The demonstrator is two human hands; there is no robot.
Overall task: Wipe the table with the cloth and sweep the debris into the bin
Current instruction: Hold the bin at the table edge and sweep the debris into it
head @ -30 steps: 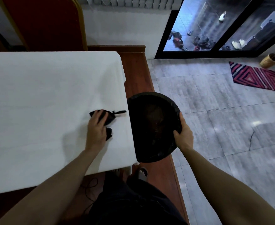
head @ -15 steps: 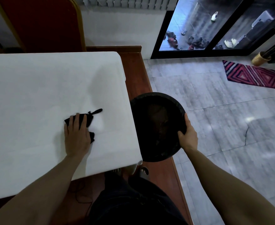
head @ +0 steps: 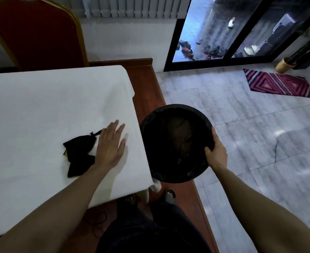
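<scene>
White-covered worktop [head: 41, 106] on the left, grey tiled floor [head: 241, 125] on the right, striped rug [head: 278, 84] near the glass door. Black cloth [head: 79, 154] lying crumpled on the worktop, just left of the left hand [head: 110, 147]. Left hand flat on the worktop, fingers [head: 114, 128] straight and released, wrist edge touching the cloth. Right hand [head: 216, 152] gripping the rim of the black bin [head: 157, 125], fingers curled over the edge, bin right beside the worktop's edge.

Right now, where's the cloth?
In the head view, the black cloth lies crumpled on the white table, just left of the flat left hand, with the bin past the table's right edge.
</scene>
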